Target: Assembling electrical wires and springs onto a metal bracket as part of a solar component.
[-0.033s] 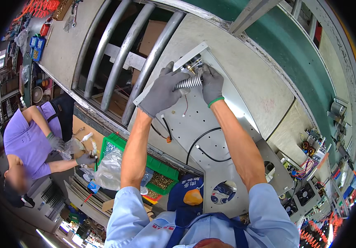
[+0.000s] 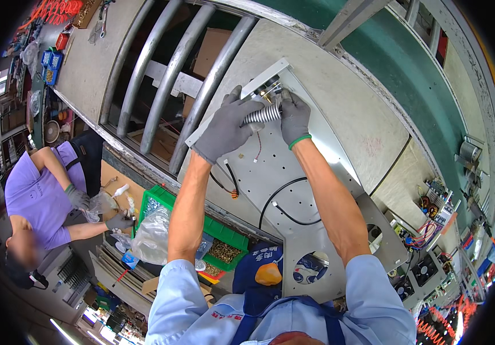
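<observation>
between my grey-gloved left hand (image 2: pixel 228 127) and grey-gloved right hand (image 2: pixel 297 119) lies a ribbed, silvery flexible tube (image 2: pixel 263 115), over the upper part of a perforated grey sheet-metal panel (image 2: pixel 284 164); my right pinches one end, but whether my left grips or merely steadies it, i cannot tell. nothing has visibly shifted since the previous view, so the work is no further along. farther out, dark-blue cloth (image 2: pixel 247 277) bears white characters, my light-blue shirt (image 2: pixel 172 296) small red lettering.
</observation>
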`<state>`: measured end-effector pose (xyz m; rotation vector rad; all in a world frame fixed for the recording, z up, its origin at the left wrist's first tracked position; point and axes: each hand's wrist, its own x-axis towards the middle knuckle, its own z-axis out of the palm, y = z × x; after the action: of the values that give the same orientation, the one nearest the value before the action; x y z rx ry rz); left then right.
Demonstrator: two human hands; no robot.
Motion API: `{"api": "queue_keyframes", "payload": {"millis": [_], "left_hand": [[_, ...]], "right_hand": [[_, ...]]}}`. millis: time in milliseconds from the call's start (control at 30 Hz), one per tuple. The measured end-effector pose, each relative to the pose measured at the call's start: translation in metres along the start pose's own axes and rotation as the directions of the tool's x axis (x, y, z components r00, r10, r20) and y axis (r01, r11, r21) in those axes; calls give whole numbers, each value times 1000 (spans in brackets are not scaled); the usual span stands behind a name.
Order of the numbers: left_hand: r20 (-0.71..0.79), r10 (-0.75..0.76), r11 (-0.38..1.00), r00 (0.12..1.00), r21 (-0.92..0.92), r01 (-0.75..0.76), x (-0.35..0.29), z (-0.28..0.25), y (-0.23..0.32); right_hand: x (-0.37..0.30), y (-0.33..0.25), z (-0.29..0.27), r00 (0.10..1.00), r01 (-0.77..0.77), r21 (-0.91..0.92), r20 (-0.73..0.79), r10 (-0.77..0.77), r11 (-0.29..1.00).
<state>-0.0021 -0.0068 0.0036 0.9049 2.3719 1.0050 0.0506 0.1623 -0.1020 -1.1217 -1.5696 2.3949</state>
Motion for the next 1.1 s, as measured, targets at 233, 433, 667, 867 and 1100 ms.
{"api": "queue_keyframes", "payload": {"millis": [233, 433, 667, 867, 1100], "left_hand": [[15, -21, 1000, 1000, 13, 21, 0, 0, 3], [-7, -12, 1000, 1000, 22, 12, -2, 1, 4], [-13, 12, 1000, 1000, -12, -12, 0, 1, -3], [-44, -13, 1000, 999, -23, 12, 0, 1, 5], [7, -31, 999, 1000, -22, 31, -2, 2, -3]], "right_hand": [[7, 10, 5, 998, -44, 112, -41, 49, 993], [3, -4, 7, 989, -136, 265, -21, 147, 954], [4, -8, 7, 982, -177, 469, 21, 189, 866], [3, -2, 6, 984, -171, 435, 39, 171, 884], [0, -5, 13, 980, -188, 482, 40, 193, 856]]}}
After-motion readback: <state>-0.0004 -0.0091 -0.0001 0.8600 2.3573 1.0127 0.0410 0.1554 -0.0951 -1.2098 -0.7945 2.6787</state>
